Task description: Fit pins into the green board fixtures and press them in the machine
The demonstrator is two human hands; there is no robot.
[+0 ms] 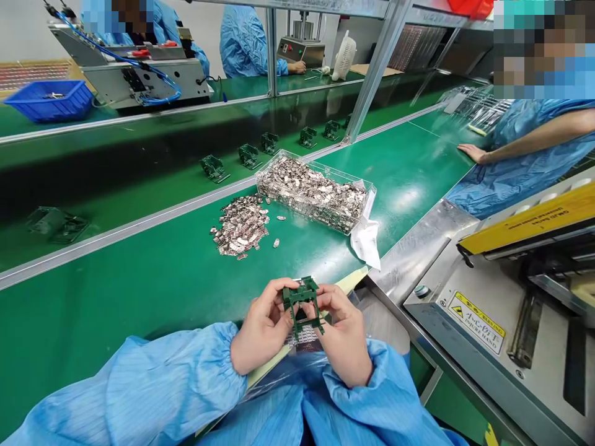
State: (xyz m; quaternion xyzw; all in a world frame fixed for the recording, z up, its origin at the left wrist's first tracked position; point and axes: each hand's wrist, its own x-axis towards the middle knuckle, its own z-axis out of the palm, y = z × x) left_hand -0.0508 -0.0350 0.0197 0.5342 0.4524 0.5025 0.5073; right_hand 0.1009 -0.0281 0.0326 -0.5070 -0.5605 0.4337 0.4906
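Between my two hands is a dark green plastic frame (304, 286), held up near the table's front edge. Fingers and thumb of my left hand (264, 322) close on its left side, while my right hand (343, 331) grips its right side. The frame has open gaps and thin legs; whether a small part sits between my fingers cannot be made out. Beyond it lies a heap of small silvery metal pieces (242, 226), with a couple of loose ones beside it. A clear plastic box (318, 215) full of similar pieces stands further back, a white cloth (366, 243) at its near corner.
Several similar green frames (248, 157) stand on the belt behind the metal rail (181, 212). A machine with a yellow panel (534, 217) borders my right side. A co-worker's hand (473, 153) rests on the green table at right. Across stand a blue bin (49, 102) and a fan (344, 57).
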